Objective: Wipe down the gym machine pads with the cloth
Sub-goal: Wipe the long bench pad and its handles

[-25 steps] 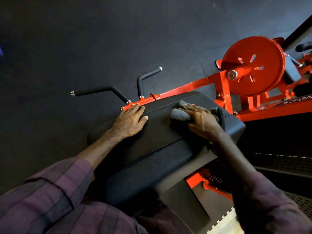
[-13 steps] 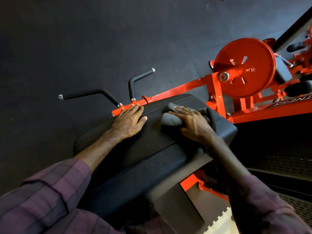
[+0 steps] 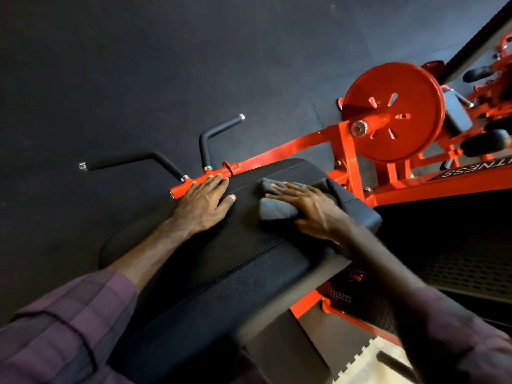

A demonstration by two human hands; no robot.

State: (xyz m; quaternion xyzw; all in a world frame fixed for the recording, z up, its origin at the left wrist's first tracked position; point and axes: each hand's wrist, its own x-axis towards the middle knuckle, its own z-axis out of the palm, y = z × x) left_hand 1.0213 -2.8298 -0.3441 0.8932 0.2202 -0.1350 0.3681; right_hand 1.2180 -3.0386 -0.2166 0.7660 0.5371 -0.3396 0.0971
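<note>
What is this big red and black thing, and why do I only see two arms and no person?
The camera sits on the person's head and looks down, so you see only their arms and purple sleeves. The big thing is a gym machine: a red metal frame with a soft black pad to lean on, two black handles and a round red disc. The right hand lies with straight fingers on a grey cloth, pressing it onto the pad to clean it. The left hand rests flat on the pad beside it, fingertips reaching the red bar. Below is dark floor.
</note>
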